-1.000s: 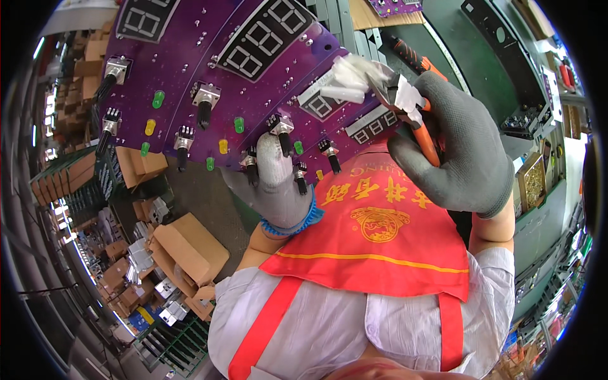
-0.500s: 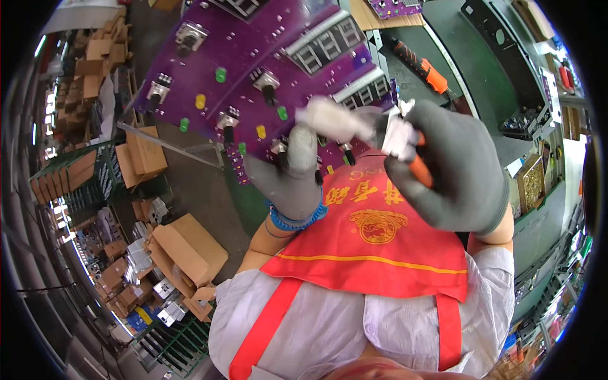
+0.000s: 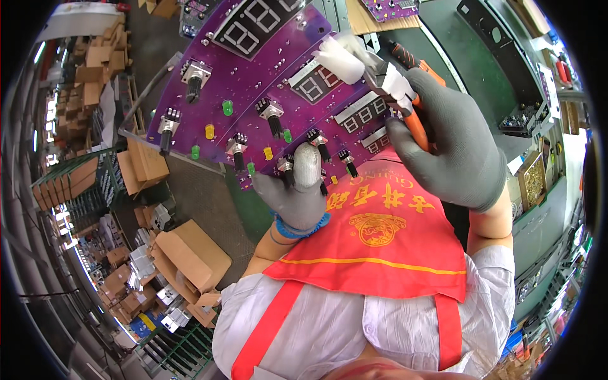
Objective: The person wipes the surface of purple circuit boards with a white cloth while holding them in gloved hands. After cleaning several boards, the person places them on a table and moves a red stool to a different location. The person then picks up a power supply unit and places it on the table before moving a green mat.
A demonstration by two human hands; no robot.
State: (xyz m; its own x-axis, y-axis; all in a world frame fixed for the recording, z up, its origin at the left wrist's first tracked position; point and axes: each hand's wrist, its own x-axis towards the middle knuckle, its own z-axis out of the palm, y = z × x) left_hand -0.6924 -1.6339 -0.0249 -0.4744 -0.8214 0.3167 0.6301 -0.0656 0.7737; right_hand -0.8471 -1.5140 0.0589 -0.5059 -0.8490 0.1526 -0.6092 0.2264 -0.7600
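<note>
A purple circuit board panel (image 3: 209, 120) fills the upper middle, carrying digit displays (image 3: 253, 25), metal-shafted knobs (image 3: 271, 117) and small green and yellow lamps. My left hand (image 3: 294, 190), in a grey glove with a blue cuff, grips its near edge, thumb across the front; the other fingers are hidden behind. My right hand (image 3: 456, 142), also gloved in grey, is closed around an orange-handled tool (image 3: 415, 130) that looks like pliers, with white wrapping near its head. A soft white piece (image 3: 342, 60) is at the tool's far end, over the displays.
A black and orange hand tool (image 3: 411, 57) lies on the green bench behind my right hand. A black metal housing (image 3: 506, 57) stands at the far right. Another purple board (image 3: 389, 7) rests on cardboard at the back. Open cartons (image 3: 193, 253) sit at left.
My right hand has moved the tool and white piece up and away over the displays. The board has shifted slightly right and tilted, showing its displays more plainly.
</note>
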